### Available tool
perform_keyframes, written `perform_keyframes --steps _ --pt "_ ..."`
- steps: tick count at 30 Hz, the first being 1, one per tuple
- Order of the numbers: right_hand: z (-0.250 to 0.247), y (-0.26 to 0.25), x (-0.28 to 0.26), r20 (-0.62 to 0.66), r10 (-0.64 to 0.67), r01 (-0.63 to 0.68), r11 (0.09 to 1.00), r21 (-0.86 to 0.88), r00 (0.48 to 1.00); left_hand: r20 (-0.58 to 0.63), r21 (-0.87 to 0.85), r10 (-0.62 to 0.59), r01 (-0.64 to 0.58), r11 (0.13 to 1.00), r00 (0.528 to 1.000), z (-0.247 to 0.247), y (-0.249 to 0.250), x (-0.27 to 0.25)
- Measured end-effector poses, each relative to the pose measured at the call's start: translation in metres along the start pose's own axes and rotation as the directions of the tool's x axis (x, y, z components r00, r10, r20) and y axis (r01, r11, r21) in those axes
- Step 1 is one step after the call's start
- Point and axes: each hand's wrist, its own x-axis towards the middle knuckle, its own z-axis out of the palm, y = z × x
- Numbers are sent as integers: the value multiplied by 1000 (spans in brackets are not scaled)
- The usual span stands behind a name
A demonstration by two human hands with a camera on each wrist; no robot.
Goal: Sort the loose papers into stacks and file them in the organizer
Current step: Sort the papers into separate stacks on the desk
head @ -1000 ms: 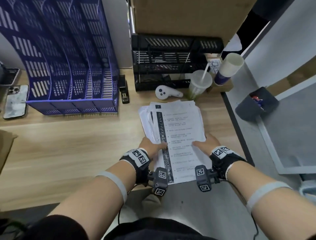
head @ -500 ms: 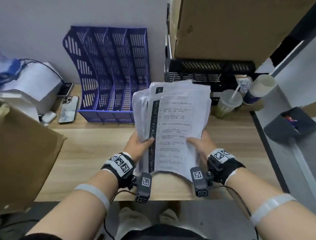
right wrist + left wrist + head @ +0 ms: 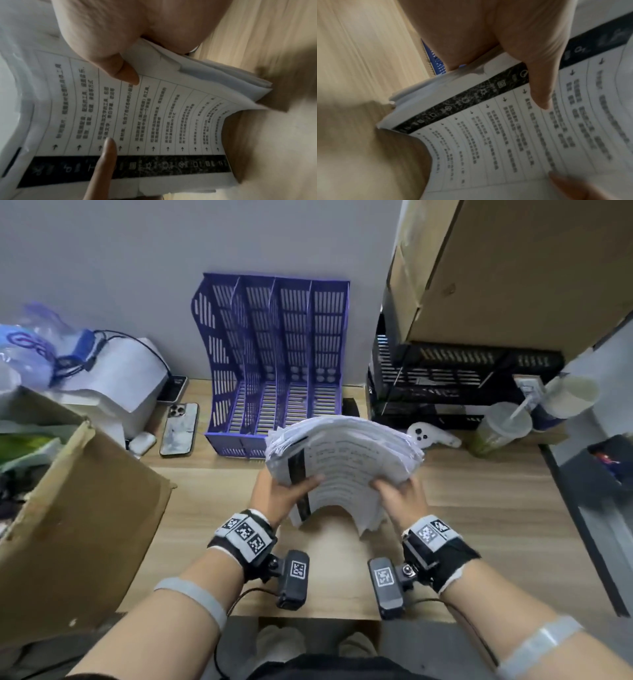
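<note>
A: Where's the stack [image 3: 346, 460]?

B: Off the desk [image 3: 479, 508], pinched both sides. Left hand [image 3: 281, 494] and right hand [image 3: 400, 498] each w/ thumb on top, fingers under, I think.

A: Risk?

B: Edges beyond the thumbs are ragged, near end droops between the wrists. Loose sheets could slide out. Organizer [image 3: 277, 364] sits past the fingertips, slots narrow; an unsquared stack prob. snags.

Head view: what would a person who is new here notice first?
First, the thick stack of papers, held above the desk at the centre, bowed, with the left hand and right hand gripping its two sides. Behind it, against the wall, stands the purple organizer, its slots looking empty. A brown cardboard box fills the left foreground.
</note>
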Motion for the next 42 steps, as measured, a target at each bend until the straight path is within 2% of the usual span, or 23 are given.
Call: perform_keyframes --steps 3,5,9,12,14,16,18,21,22,24,26,29,32,36,42 --pt "1 4 10 -38 76 -78 996 -42 996 4 3 -19 19 1000 1000 -4 -3 13" --pt "1 6 14 3 101 -100 987 -123 995 15 37 -85 84 996 996 -6 -7 19" --pt "-2 0 19 34 7 -2 988 -153 999 25 94 -189 186 978 982 -17 -5 32" --pt "-7 6 29 136 42 -26 992 -122 990 71 142 -195 183 973 978 -28 -3 40" --pt "-2 20 33 212 128 -96 983 -155 969 74 225 -267 245 943 961 -36 -17 42" --pt "6 39 35 257 225 -161 955 -248 940 54 347 -383 342 873 922 -44 -39 42" --pt "13 61 35 238 343 -235 892 -387 909 -8 440 -465 421 793 885 -52 -61 38" --pt "14 94 28 137 508 -337 726 -599 851 -163 503 -539 540 675 826 -61 -85 23" --pt "13 102 23 126 525 -340 697 -631 842 -178 520 -546 549 654 819 -64 -92 19" --pt "14 108 12 128 509 -318 695 -645 851 -183 535 -534 540 650 825 -66 -101 9" --pt "16 108 2 105 476 -288 678 -676 873 -205 559 -489 511 653 848 -67 -106 3" --pt "21 104 -3 73 396 -229 662 -714 915 -259 646 -396 463 607 881 -65 -102 -1" --pt "25 104 -3 76 367 -204 665 -718 927 -216 707 -394 422 568 893 -65 -98 -1" --pt "22 107 -5 43 358 -232 688 -688 933 -167 711 -409 397 580 897 -63 -96 -3" --pt "13 105 -8 35 355 -242 702 -670 934 -212 661 -386 422 620 898 -56 -92 -7"
